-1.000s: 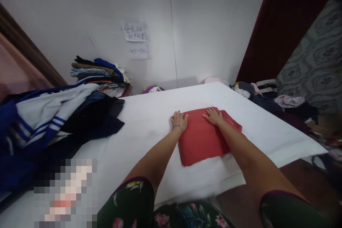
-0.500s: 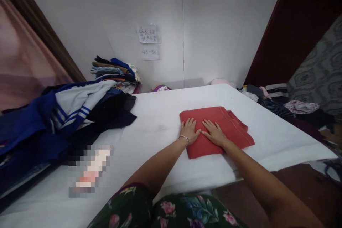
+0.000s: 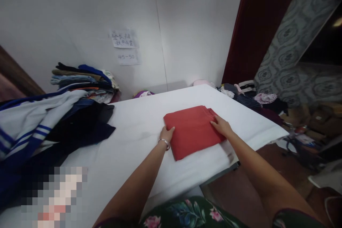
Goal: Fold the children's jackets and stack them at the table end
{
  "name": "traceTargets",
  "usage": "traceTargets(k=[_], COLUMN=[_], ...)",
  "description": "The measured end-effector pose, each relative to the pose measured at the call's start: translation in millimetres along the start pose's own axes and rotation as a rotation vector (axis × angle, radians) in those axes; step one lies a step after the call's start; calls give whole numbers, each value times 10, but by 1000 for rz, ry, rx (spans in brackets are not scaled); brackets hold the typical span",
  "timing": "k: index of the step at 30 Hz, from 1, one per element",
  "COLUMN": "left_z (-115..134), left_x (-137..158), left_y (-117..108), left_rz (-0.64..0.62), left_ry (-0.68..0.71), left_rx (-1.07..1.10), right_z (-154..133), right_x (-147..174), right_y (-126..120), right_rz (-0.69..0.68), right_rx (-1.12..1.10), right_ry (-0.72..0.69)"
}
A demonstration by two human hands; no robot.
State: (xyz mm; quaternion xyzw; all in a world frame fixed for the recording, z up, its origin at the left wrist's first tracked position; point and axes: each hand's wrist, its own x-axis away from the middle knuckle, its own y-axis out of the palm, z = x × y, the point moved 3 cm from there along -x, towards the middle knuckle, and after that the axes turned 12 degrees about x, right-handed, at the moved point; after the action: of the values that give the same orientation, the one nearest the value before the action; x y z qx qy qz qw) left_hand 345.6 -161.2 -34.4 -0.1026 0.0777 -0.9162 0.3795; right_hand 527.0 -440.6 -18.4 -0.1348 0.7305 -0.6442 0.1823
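Observation:
A folded red garment (image 3: 195, 131) lies on the white-covered table (image 3: 136, 124) in front of me. At its left edge is my left hand (image 3: 167, 134), thumb on top and the other fingers tucked out of sight at the side or beneath. My right hand (image 3: 221, 127) grips the right edge, its thumb pressed on the cloth and its fingers around the far side. A bracelet (image 3: 165, 144) circles my left wrist. The garment looks flat, with layered folds showing at its upper right corner.
Left on the table, a heap of dark and blue-and-white clothes (image 3: 53, 121) sits before a folded stack (image 3: 85, 80). More clothes (image 3: 251, 96) lie beyond the right edge, with cardboard boxes (image 3: 315, 121) farther off. Paper notes (image 3: 125, 48) hang on the wall. A pixelated patch covers the lower left.
My hands have gone from lying flat on top of the red garment to holding its left and right edges. The view has turned to the right.

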Motion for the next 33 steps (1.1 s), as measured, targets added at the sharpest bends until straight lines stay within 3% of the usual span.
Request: traceTargets(k=[4,9,16,25,27,30,33], left_z=[12,22,69,8,-7,-19,-19], left_x=[-57,-65,-15,-70,-91,-101,-93], left_y=[27,27,31,35,55,87,100], left_rz=[-13,10,5,-13,-3,19,31], left_ry=[-18,-53,-83,-103,-104,-115,-140], left_rx=[39,46,107,149,158,186,233], right_z=[2,20,16,25,-126,-561,-1021], right_x=[-251,-457,-434,-358,-295,-172,-22], right_y=[-28,37,20,-20,-75,-101,58], right_rz=[-119,-143,-64,-115,-34,115,50], right_rx=[-55,-104,-123,-61,1,69,64], right_ry=[92,133,168,143,85,-161,-407])
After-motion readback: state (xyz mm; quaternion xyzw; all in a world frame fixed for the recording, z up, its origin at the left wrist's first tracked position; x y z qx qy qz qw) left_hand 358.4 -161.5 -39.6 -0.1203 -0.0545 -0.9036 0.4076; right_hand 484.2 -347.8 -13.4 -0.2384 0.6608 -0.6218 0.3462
